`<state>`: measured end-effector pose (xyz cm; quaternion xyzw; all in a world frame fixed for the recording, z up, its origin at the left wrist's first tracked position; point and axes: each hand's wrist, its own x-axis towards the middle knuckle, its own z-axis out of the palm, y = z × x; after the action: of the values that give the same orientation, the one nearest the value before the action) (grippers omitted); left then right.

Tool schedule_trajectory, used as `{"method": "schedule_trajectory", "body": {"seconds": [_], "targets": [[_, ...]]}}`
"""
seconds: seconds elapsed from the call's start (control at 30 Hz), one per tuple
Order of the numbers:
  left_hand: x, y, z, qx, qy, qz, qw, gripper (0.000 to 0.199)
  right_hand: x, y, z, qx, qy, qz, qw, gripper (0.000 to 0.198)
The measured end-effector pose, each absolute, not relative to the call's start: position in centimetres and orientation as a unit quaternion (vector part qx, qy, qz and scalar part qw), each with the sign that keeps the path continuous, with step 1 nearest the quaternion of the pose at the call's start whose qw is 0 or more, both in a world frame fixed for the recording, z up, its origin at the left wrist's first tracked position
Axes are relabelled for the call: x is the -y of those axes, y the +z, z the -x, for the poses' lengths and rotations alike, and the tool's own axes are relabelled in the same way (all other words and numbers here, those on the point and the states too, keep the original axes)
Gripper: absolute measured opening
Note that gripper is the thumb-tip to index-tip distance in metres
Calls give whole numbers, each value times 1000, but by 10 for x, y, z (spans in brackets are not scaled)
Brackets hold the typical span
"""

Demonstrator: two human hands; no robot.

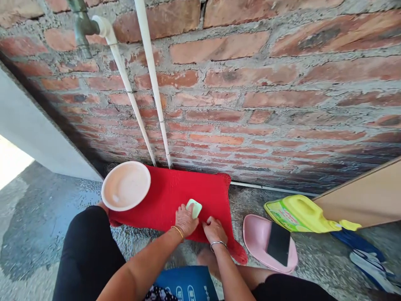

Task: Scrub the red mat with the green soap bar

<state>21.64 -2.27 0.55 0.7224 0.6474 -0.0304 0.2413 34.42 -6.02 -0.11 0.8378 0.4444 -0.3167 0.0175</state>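
Spread over a low surface by the wall is a wet-looking red cloth [181, 184]. My left hand [185, 221], with a yellow bracelet at the wrist, is closed around a pale green bar of soap [195, 209] and presses it against the cloth. Just to the right, my right hand [216, 232] has its fingers curled down onto the cloth near its front right part, pinching it. The silver bangle on that wrist faces me. A white basin [144, 196] stands on the cloth's left end, with a pale wet-looking inside.
A brick wall [234, 100] rises behind, with white pipes [153, 75] and a tap [83, 31] at left. On the wet concrete floor at right lie a pink scoop-shaped container [253, 234] holding a dark flat piece, a yellow detergent bottle [300, 213] and a shoe [372, 271].
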Motion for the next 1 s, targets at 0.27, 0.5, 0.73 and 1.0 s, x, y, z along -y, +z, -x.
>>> {"method": "schedule_trajectory", "body": {"seconds": [0.27, 0.5, 0.73, 1.0], "targets": [[-39, 34, -154, -782, 12, -590, 203, 59, 60, 10, -340, -458, -319, -829, 41, 18], [-54, 29, -176, -805, -20, -558, 203, 61, 58, 9, -343, -449, -336, -827, 47, 17], [6, 23, -207, -605, -65, -733, 303, 67, 57, 11, -342, -454, -334, -825, 49, 19], [10, 26, -82, -802, -10, -577, 155, 60, 54, 19, -341, -451, -344, -821, 58, 22]]}}
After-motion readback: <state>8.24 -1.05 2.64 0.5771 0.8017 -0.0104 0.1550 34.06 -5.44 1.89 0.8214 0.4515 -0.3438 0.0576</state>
